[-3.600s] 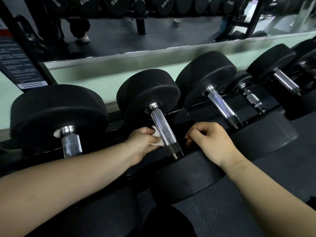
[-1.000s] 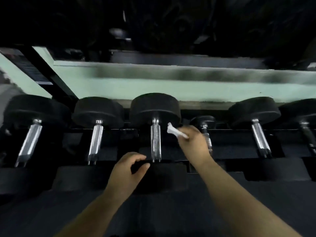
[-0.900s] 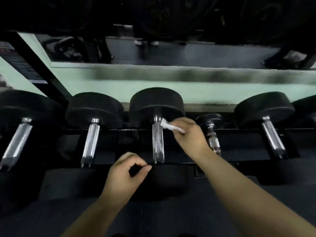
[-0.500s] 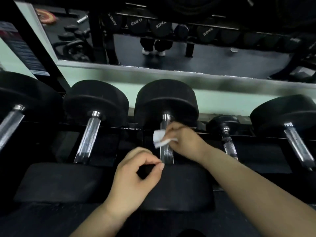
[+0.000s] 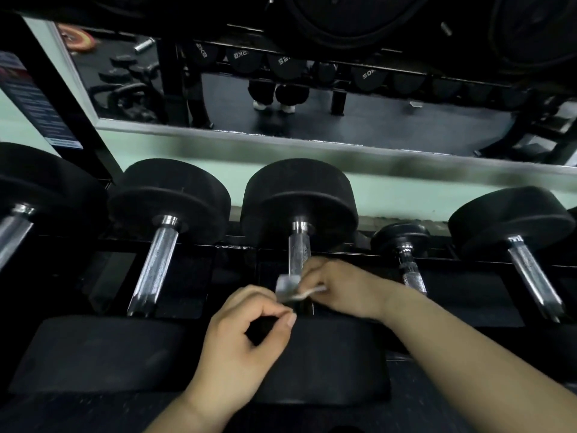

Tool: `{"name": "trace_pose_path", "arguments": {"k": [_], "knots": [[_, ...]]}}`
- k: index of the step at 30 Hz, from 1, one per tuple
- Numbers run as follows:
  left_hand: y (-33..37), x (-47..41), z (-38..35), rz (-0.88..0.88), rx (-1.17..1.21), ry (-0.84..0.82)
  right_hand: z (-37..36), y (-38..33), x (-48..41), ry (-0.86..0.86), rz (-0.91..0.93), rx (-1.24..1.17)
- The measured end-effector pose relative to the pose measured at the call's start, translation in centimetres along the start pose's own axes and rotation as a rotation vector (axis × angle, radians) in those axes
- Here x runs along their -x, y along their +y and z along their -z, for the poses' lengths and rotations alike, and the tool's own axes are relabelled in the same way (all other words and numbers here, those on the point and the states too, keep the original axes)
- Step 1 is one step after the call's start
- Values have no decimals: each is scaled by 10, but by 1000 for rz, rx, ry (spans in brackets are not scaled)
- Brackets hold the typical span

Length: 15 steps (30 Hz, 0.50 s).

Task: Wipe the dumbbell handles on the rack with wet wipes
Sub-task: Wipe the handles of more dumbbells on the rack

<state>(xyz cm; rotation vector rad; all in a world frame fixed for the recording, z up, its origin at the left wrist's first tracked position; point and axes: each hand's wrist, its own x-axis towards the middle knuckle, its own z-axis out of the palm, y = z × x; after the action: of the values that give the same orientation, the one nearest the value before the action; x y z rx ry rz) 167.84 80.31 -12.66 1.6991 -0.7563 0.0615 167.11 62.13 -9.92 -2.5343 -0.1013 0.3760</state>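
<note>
Where right hand (image 5: pixel 343 289) pinches it, wet wipe (image 5: pixel 287 285) wraps middle handle (image 5: pixel 299 248)

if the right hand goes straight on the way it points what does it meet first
The centre dumbbell's handle: the right hand points left across it, its wipe apparently against the metal. Just beyond sits the left hand, though depth is unclear.
</note>
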Motion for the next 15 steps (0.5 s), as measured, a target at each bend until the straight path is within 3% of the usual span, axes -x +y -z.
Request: {"name": "trace_pose_path", "arguments": {"k": [2, 6, 8, 10, 14, 15], "knots": [[1, 1, 0, -4, 0, -1, -4, -3, 2, -11, 21, 28], [0, 2, 1, -19, -25, -3, 4, 3, -19, 324, -32, 18], [0, 2, 1, -19, -27, 10, 9, 4, -27, 392, -63, -14], [1, 2, 0, -16, -20, 19, 8, 3, -22, 332, -44, -25], [3, 2, 1, -15, -5, 11, -3, 1, 2, 12, 56, -67], [3, 2, 1, -12, -8, 8, -5, 3, 3, -1, 52, -105]]}}
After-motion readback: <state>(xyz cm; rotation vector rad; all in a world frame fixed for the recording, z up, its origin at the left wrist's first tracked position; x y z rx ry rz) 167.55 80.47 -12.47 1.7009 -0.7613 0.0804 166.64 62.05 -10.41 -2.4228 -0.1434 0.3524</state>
